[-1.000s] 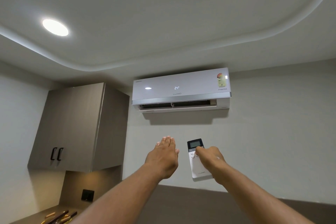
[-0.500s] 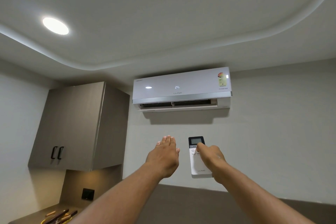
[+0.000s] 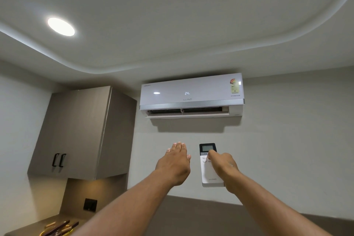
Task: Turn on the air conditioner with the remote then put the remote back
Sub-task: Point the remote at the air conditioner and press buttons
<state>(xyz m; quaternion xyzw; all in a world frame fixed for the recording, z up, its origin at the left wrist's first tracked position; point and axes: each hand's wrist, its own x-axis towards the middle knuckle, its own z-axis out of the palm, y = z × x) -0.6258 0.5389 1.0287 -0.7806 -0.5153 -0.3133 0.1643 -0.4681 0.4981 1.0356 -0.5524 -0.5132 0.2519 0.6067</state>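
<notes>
A white wall-mounted air conditioner (image 3: pixel 191 94) hangs high on the far wall, its display reading 24 and its lower flap open. My right hand (image 3: pixel 223 166) holds a white remote (image 3: pixel 207 170) with a dark screen at its top, pointed up toward the unit, with my thumb resting on the upper buttons. To the left of the remote my left hand (image 3: pixel 175 163) is raised flat with the fingers together, holding nothing and apart from the remote.
A brown wall cabinet (image 3: pixel 80 132) with two black handles hangs at the left. Below it a counter (image 3: pixel 26 228) carries several wooden-handled utensils (image 3: pixel 61 227). A dark socket plate (image 3: pixel 90 204) sits on the backsplash. Two round ceiling lights shine above.
The remote has risen slightly in my right hand, and my thumb has crept up toward its screen. My left hand has stayed put.
</notes>
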